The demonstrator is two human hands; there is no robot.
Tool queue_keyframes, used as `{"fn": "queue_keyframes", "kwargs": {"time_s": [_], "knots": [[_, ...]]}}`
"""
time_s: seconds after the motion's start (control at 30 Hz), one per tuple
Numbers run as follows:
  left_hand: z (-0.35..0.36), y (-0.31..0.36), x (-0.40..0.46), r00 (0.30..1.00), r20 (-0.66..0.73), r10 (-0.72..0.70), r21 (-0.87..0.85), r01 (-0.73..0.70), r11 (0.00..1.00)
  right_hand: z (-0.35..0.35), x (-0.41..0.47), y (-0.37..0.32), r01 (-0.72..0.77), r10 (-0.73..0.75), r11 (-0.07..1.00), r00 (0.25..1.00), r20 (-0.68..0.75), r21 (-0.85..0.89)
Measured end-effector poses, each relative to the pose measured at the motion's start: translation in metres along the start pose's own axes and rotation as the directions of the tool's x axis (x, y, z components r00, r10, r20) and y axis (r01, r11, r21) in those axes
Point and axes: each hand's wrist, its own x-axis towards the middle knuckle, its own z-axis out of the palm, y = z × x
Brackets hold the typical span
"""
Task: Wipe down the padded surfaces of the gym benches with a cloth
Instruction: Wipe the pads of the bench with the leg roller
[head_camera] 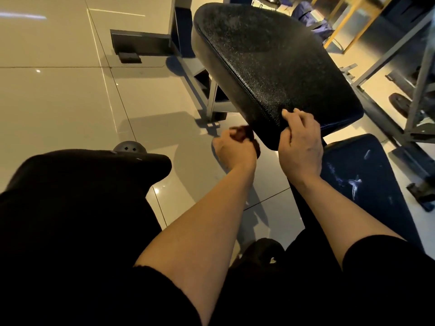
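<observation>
A black textured back pad (pixel 270 62) of a gym bench tilts up and away from me, filling the upper middle. My left hand (pixel 235 149) grips a bunched dark brown cloth (pixel 314 135) pressed against the pad's lower left edge. My right hand (pixel 301 144) holds the pad's near bottom edge, thumb on top and fingers curled around the rim. Below and right lies the dark blue seat pad (pixel 367 175), streaked with white marks.
The bench's grey metal frame (pixel 209 100) stands on glossy beige floor tiles (pixel 70 95). A metal rack (pixel 414 85) with weight plates stands at the right. A wooden stool (pixel 348 22) stands at the back. My dark-clothed knee (pixel 82 184) fills the lower left.
</observation>
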Motion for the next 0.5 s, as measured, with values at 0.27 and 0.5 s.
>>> {"fn": "queue_keyframes", "kwargs": {"time_s": [0.27, 0.5], "knots": [[0.004, 0.016, -0.008, 0.966, -0.096, 0.239, -0.052, -0.245, 0.968, 0.000, 0.001, -0.003, -0.011, 0.011, 1.000, 1.000, -0.001, -0.012], [0.000, -0.002, -0.006, 0.967, -0.098, 0.236, -0.025, -0.240, 0.970, 0.000, 0.007, -0.008, -0.038, 0.038, 0.999, 0.999, 0.000, -0.012]]}}
